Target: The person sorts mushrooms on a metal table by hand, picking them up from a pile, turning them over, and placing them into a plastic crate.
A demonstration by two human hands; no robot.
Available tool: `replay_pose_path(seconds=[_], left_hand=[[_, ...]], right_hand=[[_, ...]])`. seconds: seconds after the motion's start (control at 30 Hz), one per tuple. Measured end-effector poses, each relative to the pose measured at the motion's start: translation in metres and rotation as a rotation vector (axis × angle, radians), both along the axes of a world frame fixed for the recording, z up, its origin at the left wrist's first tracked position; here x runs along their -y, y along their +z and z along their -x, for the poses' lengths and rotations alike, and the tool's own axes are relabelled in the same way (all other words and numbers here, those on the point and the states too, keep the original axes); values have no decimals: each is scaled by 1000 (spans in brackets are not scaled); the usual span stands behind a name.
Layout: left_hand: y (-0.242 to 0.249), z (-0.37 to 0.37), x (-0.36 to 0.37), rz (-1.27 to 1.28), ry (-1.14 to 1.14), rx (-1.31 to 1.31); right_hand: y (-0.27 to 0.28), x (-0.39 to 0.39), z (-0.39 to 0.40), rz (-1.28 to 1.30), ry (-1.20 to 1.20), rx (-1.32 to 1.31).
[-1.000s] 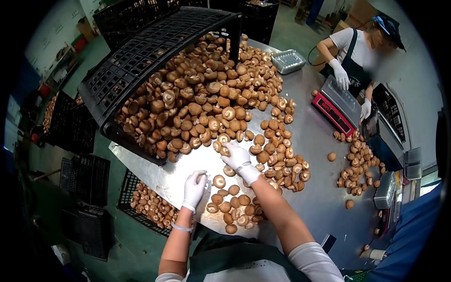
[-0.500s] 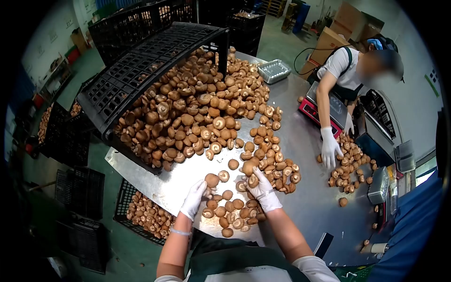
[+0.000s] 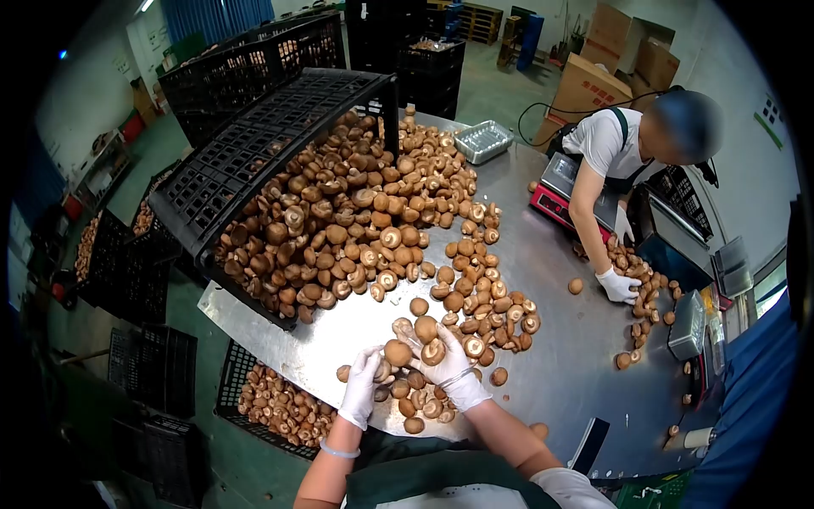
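In white gloves, both my hands are over the metal table in front of me. My left hand [image 3: 361, 388] is closed on a brown mushroom [image 3: 397, 353], its fingertips at the cap's left side. Two more mushrooms, a plain brown cap [image 3: 426, 328] and one showing its pale underside [image 3: 433, 351], are gripped in my right hand [image 3: 454, 370]. The hands nearly meet. Below them lies a small group of loose mushrooms [image 3: 414, 425], partly hidden by my fingers. Beyond, a big mushroom heap [image 3: 339, 233] spills out of a tipped black crate [image 3: 263, 127].
A crate of mushrooms [image 3: 284, 403] stands below the table's left edge. Opposite on the right, a co-worker's gloved hand [image 3: 619, 286] touches another mushroom pile [image 3: 649, 293], near a red scale [image 3: 555, 208]. A clear plastic tray [image 3: 484, 142] sits at the table's far edge.
My hands have come closer together and nearer to my body, bringing their mushrooms along. The co-worker's hand has reached down onto the right-hand pile. The head view has shifted slightly.
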State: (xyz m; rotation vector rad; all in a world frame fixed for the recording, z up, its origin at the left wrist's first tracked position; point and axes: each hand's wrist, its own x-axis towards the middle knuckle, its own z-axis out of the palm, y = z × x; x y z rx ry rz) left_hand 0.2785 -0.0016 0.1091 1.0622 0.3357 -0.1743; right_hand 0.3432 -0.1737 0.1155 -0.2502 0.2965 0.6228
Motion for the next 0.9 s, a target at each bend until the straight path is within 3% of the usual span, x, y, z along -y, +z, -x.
replay_pose_path(seconds=[0.07,0.13,0.17,0.2,0.23,0.3,0.33,0.43,0.47,0.63,0.8,0.83,0.9], left_hand=[[14,0,3,-99,3,-25],[25,-5,13,-34,260,75],[22,-7,13,133,230,37],[15,-9,16,131,234,37],[12,-12,22,187,322,28],[8,-16,32,184,433,76],[18,-16,37,182,414,79],[36,-18,50,-604,252,322],[32,-19,48,-862,135,419],[44,-23,52,-915,-48,467],[62,-13,57,-845,-142,556],[56,-11,52,-846,-149,542],[43,-8,37,-918,-123,484]], right_hand=[[0,-3,4,64,25,2],[4,-7,9,142,78,-13],[-10,-12,11,134,64,-38],[-24,-17,13,126,51,-62],[20,-25,21,232,26,-27],[-13,-27,20,234,27,-10],[-23,-27,20,239,17,3],[-8,-25,26,258,-2,79],[-14,-18,22,76,69,-3],[-32,-5,32,-18,98,36],[-46,35,37,-344,45,31],[-21,48,40,99,-179,501],[-49,87,42,1328,-330,754]])
